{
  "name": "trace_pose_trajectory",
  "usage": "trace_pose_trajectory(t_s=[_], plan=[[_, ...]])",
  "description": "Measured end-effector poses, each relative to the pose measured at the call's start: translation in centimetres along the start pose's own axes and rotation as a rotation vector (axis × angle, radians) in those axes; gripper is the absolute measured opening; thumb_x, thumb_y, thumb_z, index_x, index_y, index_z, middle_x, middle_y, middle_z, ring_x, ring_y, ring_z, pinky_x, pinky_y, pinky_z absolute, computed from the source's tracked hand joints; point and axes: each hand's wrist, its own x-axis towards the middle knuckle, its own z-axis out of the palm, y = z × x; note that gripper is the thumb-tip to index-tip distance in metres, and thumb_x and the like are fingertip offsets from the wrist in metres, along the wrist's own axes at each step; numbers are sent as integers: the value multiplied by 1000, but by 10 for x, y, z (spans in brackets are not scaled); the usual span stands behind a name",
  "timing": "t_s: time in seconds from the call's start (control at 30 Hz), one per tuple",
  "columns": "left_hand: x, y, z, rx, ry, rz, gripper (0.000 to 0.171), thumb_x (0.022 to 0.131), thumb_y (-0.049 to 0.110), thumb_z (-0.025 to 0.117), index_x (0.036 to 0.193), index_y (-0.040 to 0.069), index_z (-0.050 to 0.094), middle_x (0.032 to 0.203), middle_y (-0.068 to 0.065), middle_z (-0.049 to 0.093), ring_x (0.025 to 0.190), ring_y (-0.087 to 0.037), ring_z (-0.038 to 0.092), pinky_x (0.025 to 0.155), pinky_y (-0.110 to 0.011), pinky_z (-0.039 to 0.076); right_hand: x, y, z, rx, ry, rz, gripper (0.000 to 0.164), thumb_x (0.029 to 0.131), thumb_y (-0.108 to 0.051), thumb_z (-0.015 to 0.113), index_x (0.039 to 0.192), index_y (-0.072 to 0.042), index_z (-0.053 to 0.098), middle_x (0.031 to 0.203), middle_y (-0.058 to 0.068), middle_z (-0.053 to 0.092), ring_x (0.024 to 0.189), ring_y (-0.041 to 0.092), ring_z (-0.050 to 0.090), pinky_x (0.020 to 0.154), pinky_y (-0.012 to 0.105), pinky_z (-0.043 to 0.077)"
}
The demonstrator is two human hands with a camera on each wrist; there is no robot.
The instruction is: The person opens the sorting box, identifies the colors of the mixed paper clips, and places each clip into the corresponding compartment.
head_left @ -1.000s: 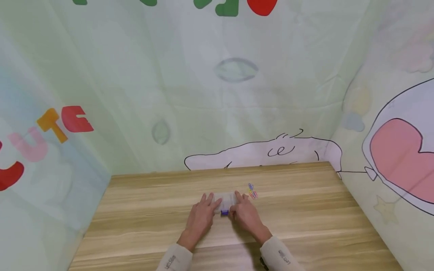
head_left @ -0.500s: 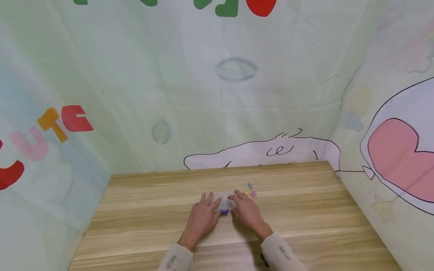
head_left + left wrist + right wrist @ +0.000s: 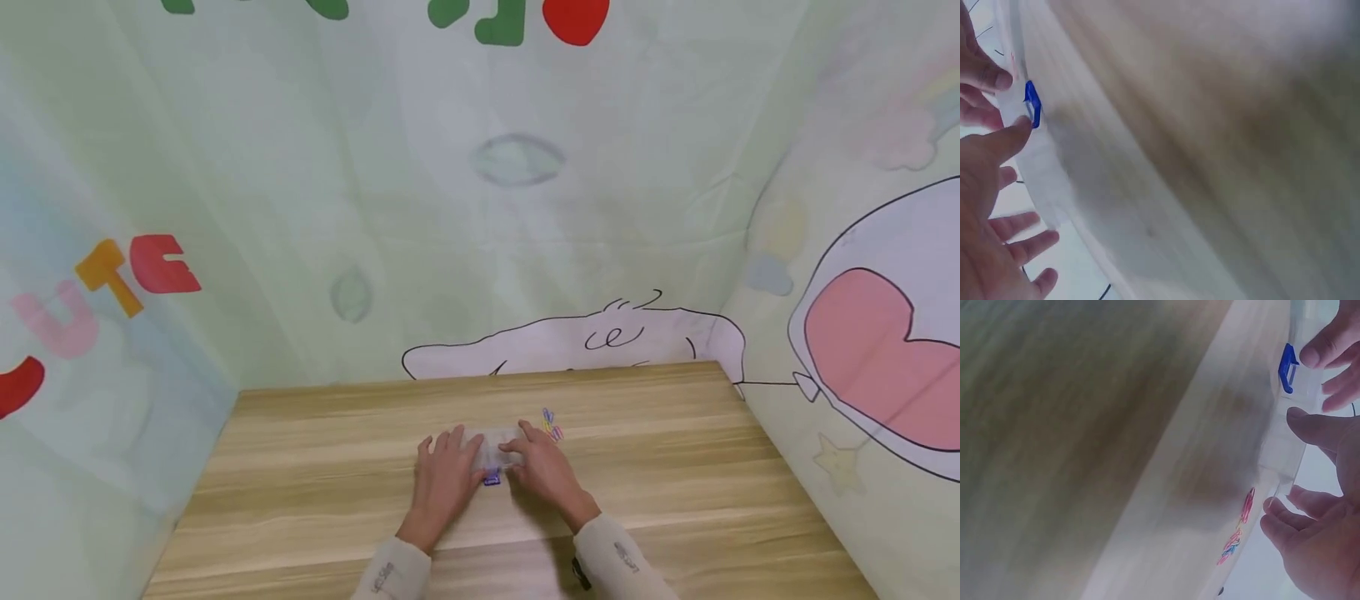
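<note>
Here we are, 2 hands at 1 clear box (image 3: 491,454), which sits mid-table, well back from the near edge of the wooden table (image 3: 337,467). Our left hand (image 3: 444,483) is loose, fingers straight and spread at the left end, its thumb touching the blue clasp (image 3: 492,478) on the near side. Our right hand (image 3: 550,471) grasps the right end, thumb at the near side, fingers bent over the top and far corner.

Now, the danger! The clasp seems to jut outward; if we pry too hard with that thumb, it could snap or spring back. If our right grip slackens as we push, the box could skid or twist on the smooth wood. And look just beyond the right fingers: paper clips (image 3: 556,432) lie loose there, so a slip to the right would probably scatter them. Whether anything sits inside, we can't tell.
</note>
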Motion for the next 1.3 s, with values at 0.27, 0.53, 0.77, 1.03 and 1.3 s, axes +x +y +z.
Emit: trace_pose_trajectory(t_s=[0.27,0.53,0.77,1.03,1.3], plan=[[2,-6,2,-68,-108,-70,85,73,51,68,141,15,32,127,-17,47,118,-34,41,93,-60,25,3,5,-9,44,-52,10,29,70,-11,74,99,-14,71,124,22,49,112,35,47,93,46,37],[3,-9,2,-119,-115,-159,100,72,51,70,146,13,15,109,-12,58,100,-29,54,92,-60,26,17,5,-22,129,-157,24,36,73,-13,71,109,-13,65,122,18,51,111,32,48,91,45,39],[0,-11,2,-175,-128,-275,111,69,53,72,146,8,7,120,-17,52,107,-33,50,90,-61,28,31,13,-31,276,-263,105,45,75,-19,73,117,-9,60,116,6,58,109,24,51,92,41,38],[-11,-12,4,-164,-194,-365,102,74,62,60,146,7,12,136,-23,35,124,-38,31,90,-65,25,39,17,-35,348,-323,150,37,81,-26,66,113,-8,62,112,6,60,107,25,51,90,44,39],[-14,-8,0,-98,-263,-340,84,84,60,47,145,9,20,142,-27,23,129,-41,20,92,-66,19,46,18,-39,430,-342,234,33,87,-28,57,115,-9,61,118,9,57,112,28,48,91,48,37]])
